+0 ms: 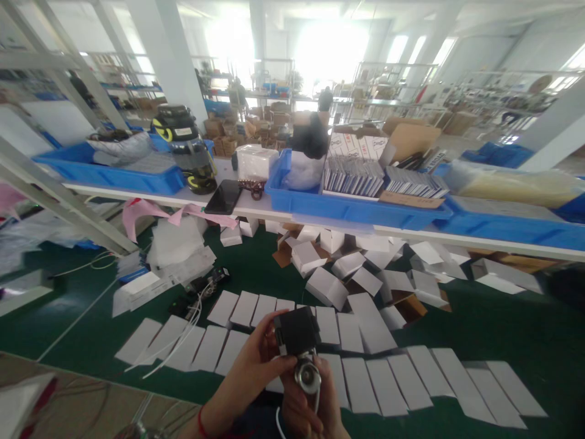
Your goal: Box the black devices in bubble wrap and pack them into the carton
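Near the front edge of the green table, both hands are together in front of me. My left hand grips a black square box-like device by its side, thumb along the lower edge. Just below it, my right hand has its fingers wrapped round a shiny silver round metal fitting, which looks hollow at its end. A white cable hangs down beside the fitting. Whether the fitting is joined to the black device I cannot tell. Rows of white boxes lie flat behind and beside my hands.
Open white cartons lie heaped beyond the rows. Black parts with white cables sit to the left, near plastic bags. On the shelf above stand blue trays, a black bottle and a dark tablet.
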`<state>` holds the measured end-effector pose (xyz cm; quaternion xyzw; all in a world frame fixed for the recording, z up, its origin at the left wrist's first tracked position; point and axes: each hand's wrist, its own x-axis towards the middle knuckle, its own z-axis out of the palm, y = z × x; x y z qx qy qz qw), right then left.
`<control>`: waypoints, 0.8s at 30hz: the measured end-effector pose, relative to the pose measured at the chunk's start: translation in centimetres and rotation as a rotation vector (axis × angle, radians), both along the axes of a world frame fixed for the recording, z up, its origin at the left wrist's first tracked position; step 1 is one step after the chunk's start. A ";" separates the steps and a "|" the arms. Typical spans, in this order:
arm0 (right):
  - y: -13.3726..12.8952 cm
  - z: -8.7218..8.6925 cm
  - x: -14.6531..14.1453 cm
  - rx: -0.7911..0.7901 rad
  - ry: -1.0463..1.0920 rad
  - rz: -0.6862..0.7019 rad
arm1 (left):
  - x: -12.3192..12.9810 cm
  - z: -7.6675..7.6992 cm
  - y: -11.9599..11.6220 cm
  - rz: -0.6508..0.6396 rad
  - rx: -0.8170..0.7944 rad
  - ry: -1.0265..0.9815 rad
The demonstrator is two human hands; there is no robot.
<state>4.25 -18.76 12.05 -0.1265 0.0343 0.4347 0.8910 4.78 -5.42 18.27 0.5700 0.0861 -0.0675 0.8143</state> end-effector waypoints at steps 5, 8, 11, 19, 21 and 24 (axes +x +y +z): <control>0.1 -2.8 -0.7 0.346 -0.008 0.092 | -0.6 -0.3 -0.9 0.032 0.011 0.007; 0.2 -3.4 -0.9 0.440 -0.025 0.131 | -1.0 0.0 -0.8 0.042 0.038 0.005; 0.3 -3.3 -0.7 0.563 -0.046 0.163 | -1.4 0.8 -0.6 0.011 0.055 0.006; -0.5 -0.7 -1.8 0.010 -0.148 0.115 | -2.2 3.4 -0.2 -0.056 0.056 0.040; -0.9 0.3 -2.1 -0.165 -0.184 0.094 | -2.3 3.4 0.2 -0.065 0.104 0.045; -1.3 2.2 -1.9 -0.409 -0.189 0.015 | -2.4 2.7 1.1 -0.093 0.127 0.033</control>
